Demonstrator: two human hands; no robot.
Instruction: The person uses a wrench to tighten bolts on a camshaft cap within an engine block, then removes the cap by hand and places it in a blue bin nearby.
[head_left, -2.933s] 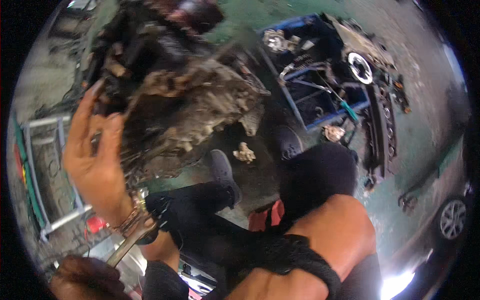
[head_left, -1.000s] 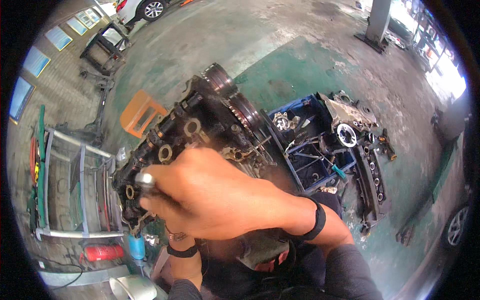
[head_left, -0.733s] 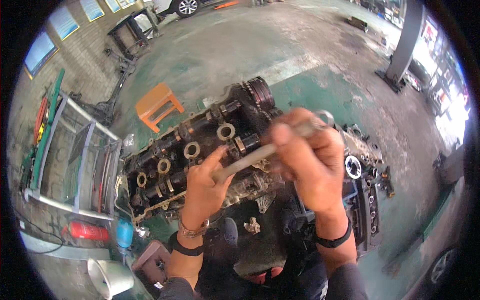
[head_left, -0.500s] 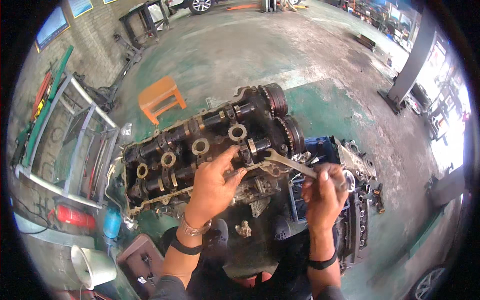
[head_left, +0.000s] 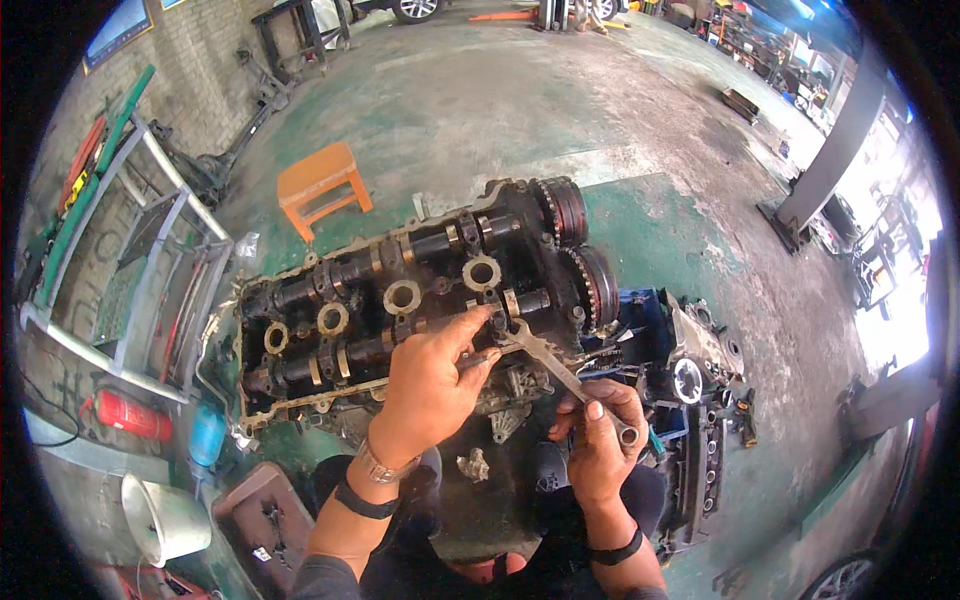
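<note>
In front of me lies an engine cylinder head (head_left: 365,292) with two dark camshafts, round cast rings along its middle and two toothed sprockets (head_left: 592,288) at its right end. My left hand (head_left: 425,390) rests over its near edge. The index finger is stretched to a camshaft bearing cap (head_left: 500,315), the thumb apart below it; the other fingers are partly hidden. My right hand (head_left: 607,440) grips a combination wrench (head_left: 553,366) near its ring end. The wrench's open jaw lies at the near side of that cap, close to my left fingertips.
An orange stool (head_left: 322,180) stands beyond the engine. Right of it are a blue crate (head_left: 640,300) and metal engine parts (head_left: 705,345). At the left are a metal frame (head_left: 120,345), red extinguisher (head_left: 135,415), blue cylinder (head_left: 207,434), white bucket (head_left: 160,520) and brown tray (head_left: 262,520).
My right hand has swung the wrench nearer to me and leftward, its jaw now closer to the cap and my left fingers. My left hand stays at the cap. The view has shifted slightly.
</note>
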